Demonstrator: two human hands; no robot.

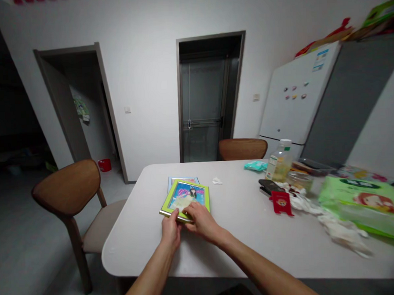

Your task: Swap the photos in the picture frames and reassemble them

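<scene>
A picture frame (203,192) with a lime-green border and a blue and pink picture of a dark-haired figure tilts above the table. My left hand (171,230) is closed on its near edge, thumb on top. My right hand (200,217) bends over the near right part, its curled fingers on a pale, thin sheet like a tissue (182,203) that covers the lower picture. The fingertips are partly hidden. Behind the green frame, a light blue picture frame (170,181) lies on the table, mostly covered.
The white table (139,238) holds a crumpled white scrap (217,181). At right are a bottle (279,163), a glass jar (299,181), a black object (270,186), a red card-like piece (282,203) and a green tissue pack (365,200). Wooden chairs (70,185) stand left and behind.
</scene>
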